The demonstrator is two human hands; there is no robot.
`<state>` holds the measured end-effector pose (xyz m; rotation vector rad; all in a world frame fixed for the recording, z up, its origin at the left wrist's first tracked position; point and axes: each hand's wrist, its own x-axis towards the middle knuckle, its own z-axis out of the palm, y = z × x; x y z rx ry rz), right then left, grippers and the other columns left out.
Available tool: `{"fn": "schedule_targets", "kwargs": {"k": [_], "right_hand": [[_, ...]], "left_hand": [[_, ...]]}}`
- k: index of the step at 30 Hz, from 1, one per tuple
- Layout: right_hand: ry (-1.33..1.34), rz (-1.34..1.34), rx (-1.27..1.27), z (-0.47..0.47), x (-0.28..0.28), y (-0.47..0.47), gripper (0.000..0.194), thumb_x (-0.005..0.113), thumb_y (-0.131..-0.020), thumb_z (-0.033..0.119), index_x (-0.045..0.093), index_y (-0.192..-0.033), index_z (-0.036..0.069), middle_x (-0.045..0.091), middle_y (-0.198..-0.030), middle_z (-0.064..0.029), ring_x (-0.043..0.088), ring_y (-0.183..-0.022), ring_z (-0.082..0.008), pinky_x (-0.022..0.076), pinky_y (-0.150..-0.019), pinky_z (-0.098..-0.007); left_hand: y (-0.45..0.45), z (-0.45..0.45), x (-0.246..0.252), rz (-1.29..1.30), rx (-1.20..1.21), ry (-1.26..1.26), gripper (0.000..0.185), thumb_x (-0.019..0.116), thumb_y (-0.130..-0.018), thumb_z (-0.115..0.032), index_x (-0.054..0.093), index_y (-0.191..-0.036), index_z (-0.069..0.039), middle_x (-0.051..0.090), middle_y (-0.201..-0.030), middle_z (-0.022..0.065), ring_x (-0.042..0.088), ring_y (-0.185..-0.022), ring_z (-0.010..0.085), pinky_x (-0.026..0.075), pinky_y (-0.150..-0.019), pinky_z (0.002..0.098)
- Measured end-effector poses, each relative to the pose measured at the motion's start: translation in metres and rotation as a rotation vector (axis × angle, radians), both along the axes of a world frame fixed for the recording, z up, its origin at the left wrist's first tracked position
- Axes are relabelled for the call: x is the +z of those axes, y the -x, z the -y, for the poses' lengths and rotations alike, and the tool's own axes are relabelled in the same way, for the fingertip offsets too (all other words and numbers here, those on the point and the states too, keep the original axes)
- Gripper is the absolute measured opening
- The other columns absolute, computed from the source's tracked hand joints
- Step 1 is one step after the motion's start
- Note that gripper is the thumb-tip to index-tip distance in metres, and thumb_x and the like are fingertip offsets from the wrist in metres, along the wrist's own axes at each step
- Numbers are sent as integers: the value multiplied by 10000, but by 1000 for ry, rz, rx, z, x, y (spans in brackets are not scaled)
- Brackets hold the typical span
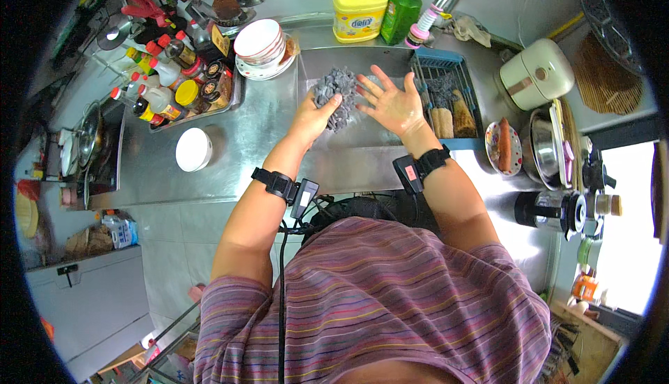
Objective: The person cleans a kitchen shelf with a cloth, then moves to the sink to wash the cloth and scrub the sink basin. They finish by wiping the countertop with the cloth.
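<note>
My left hand (309, 118) grips a bunched grey chenille cleaning cloth (334, 82) above the stainless steel sink (366, 137). The thumb presses on the cloth's near side, and its shaggy strands stick out past the fingers. Just to the right, my right hand (400, 106) is empty, palm upward with fingers spread, and looks wet near the wrist. Its fingertips come close to the cloth; whether they touch it I cannot tell. A blue-rimmed rack (438, 57) at the sink's right side holds another grey shaggy piece, a tan sponge (442, 123) and a brush-like item (463, 115).
Behind the sink stand a yellow detergent jug (359, 15), a green pump bottle (401, 15) and the faucet (444, 0). Stacked bowls (258, 41), a white bowl (193, 150) and a tray of condiment bottles (180, 83) are left. A plate with a sausage-like item (504, 146) sits right.
</note>
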<state>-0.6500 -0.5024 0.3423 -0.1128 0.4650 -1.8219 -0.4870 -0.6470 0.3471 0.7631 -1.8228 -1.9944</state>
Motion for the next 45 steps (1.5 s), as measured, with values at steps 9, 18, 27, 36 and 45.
{"fn": "schedule_targets", "kwargs": {"k": [9, 18, 27, 36, 45], "right_hand": [[-397, -89, -423, 26, -16, -59, 763, 290, -915, 684, 490, -1347, 87, 536, -1302, -160, 503, -1163, -270, 394, -1018, -435], [-460, -744, -8, 24, -26, -129, 687, 391, -964, 545, 380, -1416, 27, 439, -1419, -171, 370, -1337, -269, 285, -1089, -345], [-547, -2285, 272, -7, -54, -101, 435, 592, -847, 272, 564, -1232, 72, 564, -1261, -144, 468, -1251, -310, 361, -1056, -414], [-161, -2407, -29, -52, -46, -78, 403, 634, -747, 171, 618, -1144, 104, 573, -1251, -120, 475, -1246, -291, 308, -1084, -474], [-140, -2305, 305, -71, -46, -73, 399, 694, -739, 224, 639, -1119, 116, 641, -1092, -108, 555, -1124, -309, 417, -959, -468]], "left_hand": [[-22, -49, -19, -20, -201, 83, 479, 692, -865, -197, 470, -1255, -29, 596, -1119, 75, 554, -1034, 174, 431, -922, 320], [-51, -9, -35, -44, 222, -37, 440, 604, -848, -11, 457, -1263, -35, 593, -1124, 82, 578, -1014, 184, 460, -893, 317], [-56, -19, -29, -13, 84, 565, 520, 546, -754, 108, 528, -1245, -63, 581, -1167, 118, 573, -1073, 246, 435, -957, 332], [-35, -26, -14, 495, -64, 971, 395, 584, -732, 16, 604, -1113, -90, 607, -1141, 149, 582, -1065, 335, 477, -880, 382], [-20, -73, -9, 158, -426, 1185, 455, 599, -684, 57, 583, -1118, -77, 588, -1146, 117, 558, -1073, 351, 461, -900, 395]]}}
